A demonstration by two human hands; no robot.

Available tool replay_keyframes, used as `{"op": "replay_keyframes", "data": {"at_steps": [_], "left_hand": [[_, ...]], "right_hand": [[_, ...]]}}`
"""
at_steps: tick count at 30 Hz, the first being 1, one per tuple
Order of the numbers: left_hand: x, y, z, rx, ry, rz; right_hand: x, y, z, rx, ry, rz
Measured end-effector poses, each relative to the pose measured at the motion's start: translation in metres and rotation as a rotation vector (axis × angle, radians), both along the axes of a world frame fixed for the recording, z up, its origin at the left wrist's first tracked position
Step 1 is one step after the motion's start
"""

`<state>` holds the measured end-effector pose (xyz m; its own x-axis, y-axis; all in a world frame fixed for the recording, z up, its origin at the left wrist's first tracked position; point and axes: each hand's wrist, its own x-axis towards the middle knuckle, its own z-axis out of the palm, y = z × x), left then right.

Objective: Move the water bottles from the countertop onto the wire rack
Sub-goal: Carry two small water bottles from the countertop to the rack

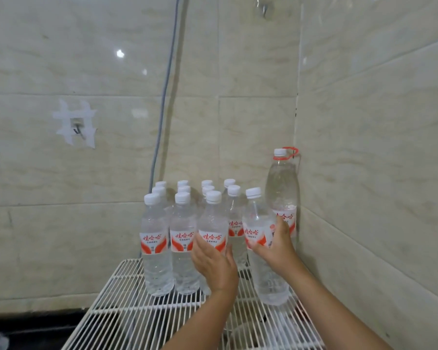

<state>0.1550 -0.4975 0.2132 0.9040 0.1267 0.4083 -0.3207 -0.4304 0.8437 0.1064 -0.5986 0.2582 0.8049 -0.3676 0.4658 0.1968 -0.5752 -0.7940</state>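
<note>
Right hand (pixel 276 245) wraps the label band of the front-right water bottle (pixel 262 248), which stands slightly tilted on the wire rack (pixel 127 309). Left hand (pixel 214 263) lies flat and unclenched against the neighbouring front bottle (pixel 211 231), grasping nothing. Roughly a dozen small bottles already stand upright in rows at the back of the rack, beside a tall bottle (pixel 282 190) in the tiled corner. Judged progress: well advanced; the gripped bottle needs squaring into its row. No countertop is identifiable, so the remaining count cannot be determined
</note>
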Motion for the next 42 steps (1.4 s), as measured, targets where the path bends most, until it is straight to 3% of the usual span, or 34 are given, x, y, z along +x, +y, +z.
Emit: {"op": "replay_keyframes", "data": {"at_steps": [8,12,14,18,21,28,30,35,37,42], "left_hand": [[0.006,0.005,-0.008,0.204,-0.059,0.029],[0.007,0.023,0.012,0.247,-0.29,0.003],[0.015,0.032,0.032,0.388,-0.347,-0.047],[0.028,0.036,0.062,0.584,-0.311,-0.126],[0.031,0.039,0.068,0.593,-0.314,-0.109],[0.03,0.04,0.052,0.556,-0.417,-0.052],[0.029,0.043,0.041,0.648,-0.441,-0.06],[0.031,0.065,0.003,1.101,-0.377,-0.148],[0.029,0.069,-0.005,1.105,-0.367,-0.169],[0.028,0.076,-0.003,1.111,-0.543,-0.054]], "right_hand": [[0.021,-0.015,-0.006,0.112,0.005,0.085],[0.028,-0.012,-0.004,0.179,-0.026,0.18],[0.033,-0.007,-0.002,0.209,-0.05,0.205],[0.039,0.003,-0.003,0.288,-0.082,0.254],[0.037,0.005,-0.01,0.312,-0.026,0.296],[0.023,0.01,-0.007,0.116,0.079,0.217],[0.02,0.014,-0.017,0.076,0.105,0.101],[0.017,0.024,-0.039,-0.148,0.25,-0.14],[0.016,0.028,-0.045,-0.164,0.199,-0.164],[0.018,0.027,-0.053,-0.191,0.133,-0.127]]}}
